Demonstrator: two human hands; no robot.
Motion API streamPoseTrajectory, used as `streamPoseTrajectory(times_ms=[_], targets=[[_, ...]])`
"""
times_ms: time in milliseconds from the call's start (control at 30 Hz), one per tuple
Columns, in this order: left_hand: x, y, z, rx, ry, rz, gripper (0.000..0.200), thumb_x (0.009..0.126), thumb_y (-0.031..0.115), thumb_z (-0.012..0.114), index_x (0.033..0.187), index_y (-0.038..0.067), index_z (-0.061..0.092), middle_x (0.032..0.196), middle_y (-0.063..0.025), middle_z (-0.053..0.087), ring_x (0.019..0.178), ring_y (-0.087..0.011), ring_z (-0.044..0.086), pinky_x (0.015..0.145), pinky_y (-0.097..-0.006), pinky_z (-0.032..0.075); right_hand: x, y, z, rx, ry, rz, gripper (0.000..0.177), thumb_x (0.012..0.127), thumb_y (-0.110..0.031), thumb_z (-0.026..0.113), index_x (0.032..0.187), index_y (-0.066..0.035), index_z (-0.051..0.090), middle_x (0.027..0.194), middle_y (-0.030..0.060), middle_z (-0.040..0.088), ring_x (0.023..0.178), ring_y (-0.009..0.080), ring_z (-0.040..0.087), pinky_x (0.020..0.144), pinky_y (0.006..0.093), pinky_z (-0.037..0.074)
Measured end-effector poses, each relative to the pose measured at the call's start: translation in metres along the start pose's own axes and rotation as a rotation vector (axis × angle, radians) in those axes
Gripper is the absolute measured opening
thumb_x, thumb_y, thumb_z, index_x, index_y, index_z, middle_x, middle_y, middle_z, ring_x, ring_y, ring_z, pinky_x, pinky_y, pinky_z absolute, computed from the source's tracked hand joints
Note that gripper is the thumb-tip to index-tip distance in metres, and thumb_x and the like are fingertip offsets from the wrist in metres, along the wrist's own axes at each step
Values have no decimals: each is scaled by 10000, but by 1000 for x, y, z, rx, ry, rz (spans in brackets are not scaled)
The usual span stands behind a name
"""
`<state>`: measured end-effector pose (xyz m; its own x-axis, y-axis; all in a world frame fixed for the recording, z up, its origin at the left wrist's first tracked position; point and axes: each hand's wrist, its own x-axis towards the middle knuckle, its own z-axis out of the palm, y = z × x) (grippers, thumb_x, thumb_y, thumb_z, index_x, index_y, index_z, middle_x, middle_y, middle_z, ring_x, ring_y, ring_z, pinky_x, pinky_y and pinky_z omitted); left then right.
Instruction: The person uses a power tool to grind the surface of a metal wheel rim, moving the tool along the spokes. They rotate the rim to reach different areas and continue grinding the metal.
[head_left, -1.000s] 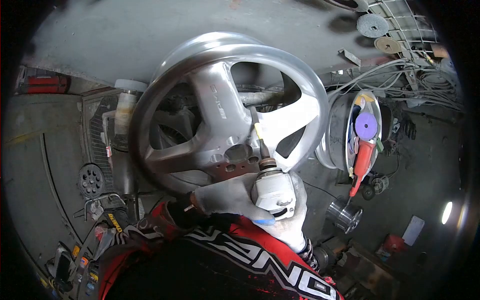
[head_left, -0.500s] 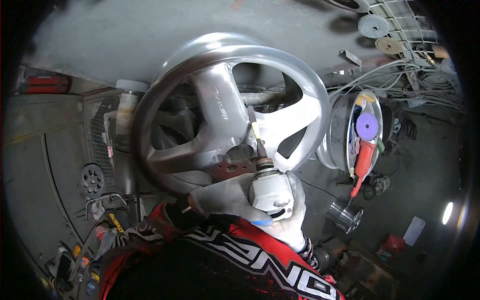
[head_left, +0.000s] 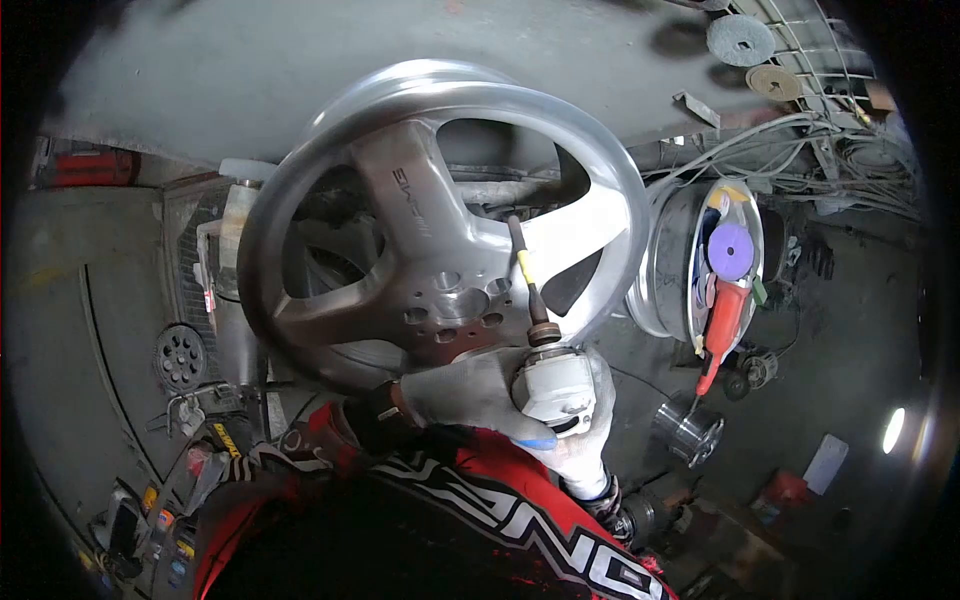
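A silver-white power grinder (head_left: 557, 388) with a long, thin shaft and yellow-banded tip (head_left: 522, 255) is gripped between both my gloved hands. From the left, my left hand (head_left: 465, 393) wraps its fingers around the body. My right hand (head_left: 592, 430) closes around its right side and lower end. The shaft points up across a large, spoked metal wheel rim (head_left: 405, 195), overlapping the edge of a bright spoke right of the hub. Bolt holes ring the hub, and lettering marks the upper left spoke.
Right of the rim, another wheel (head_left: 677, 255) holds a red polisher (head_left: 724, 325) and a purple disc (head_left: 731, 251). Cables (head_left: 770, 135) run along the upper right. A toothed metal disc (head_left: 181, 358) lies left, and a small metal cylinder (head_left: 690, 430) sits lower right.
The rim has shifted left in view, its lettered spoke also moving left. The grinder and its shaft have moved slightly right relative to it. Both hands keep their grip.
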<state>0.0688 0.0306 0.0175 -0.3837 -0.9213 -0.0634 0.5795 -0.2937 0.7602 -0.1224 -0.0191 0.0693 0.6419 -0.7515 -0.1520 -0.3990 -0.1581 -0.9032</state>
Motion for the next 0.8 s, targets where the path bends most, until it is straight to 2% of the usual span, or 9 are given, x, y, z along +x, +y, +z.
streamPoseTrajectory(times_ms=[67,167,233,300,367,500,567,700,800], targets=[[8,0,2,-54,-31,45,647,780,272,857,1315,30,584,1241,-111,665,1149,-202,623,1046,-357,469,-7,16,-5,-34,77,-94,1146,618,-327,993,1488,40,344,1305,186,574,1182,277,613,1004,410,510],[13,-4,1,-71,-31,38,652,773,289,862,1310,38,592,1239,-115,670,1142,-219,633,1040,-354,473,-3,22,-13,-168,51,-200,1208,627,-333,992,1530,40,282,1363,195,535,1197,293,607,1013,411,504],[10,-2,1,-42,-21,8,657,768,296,866,1309,38,595,1241,-121,670,1141,-227,636,1041,-355,473,-1,14,-15,-220,26,-216,1207,630,-348,991,1526,39,281,1377,202,531,1198,286,606,1018,418,502],[4,4,2,-13,-11,-24,663,763,304,869,1307,38,599,1244,-127,671,1141,-236,640,1041,-356,473,-4,12,-13,-28,-10,16,1173,655,-343,979,1524,34,288,1390,207,525,1198,278,606,1019,428,502],[-5,10,1,125,73,-13,696,748,336,877,1317,43,602,1255,-139,668,1153,-242,638,1046,-356,470,-3,9,-10,-29,-30,-1,1153,669,-334,972,1524,31,289,1390,206,526,1199,278,606,1019,431,503],[-12,1,4,76,102,-62,734,742,375,875,1336,47,595,1259,-140,666,1163,-235,634,1049,-355,468,-2,13,-5,-19,-50,-73,1128,687,-315,962,1524,24,287,1389,205,526,1203,283,605,1022,440,503],[-13,-3,4,114,103,8,743,746,403,865,1341,51,595,1265,-139,662,1172,-228,629,1051,-353,466,-2,13,-4,-18,-57,-80,1139,682,-314,964,1528,26,281,1391,206,523,1207,286,603,1025,441,502],[-7,0,6,29,110,-23,706,753,373,866,1324,51,604,1237,-130,674,1154,-228,638,1044,-357,472,-7,24,-7,-61,-8,-180,1168,673,-313,966,1539,30,261,1396,209,514,1219,299,598,1030,442,500],[5,13,4,257,71,47,646,768,322,863,1298,50,613,1207,-118,690,1122,-218,648,1033,-357,479,-9,27,-16,-109,13,-172,1173,675,-305,963,1545,29,251,1407,213,504,1231,309,593,1036,446,498]])
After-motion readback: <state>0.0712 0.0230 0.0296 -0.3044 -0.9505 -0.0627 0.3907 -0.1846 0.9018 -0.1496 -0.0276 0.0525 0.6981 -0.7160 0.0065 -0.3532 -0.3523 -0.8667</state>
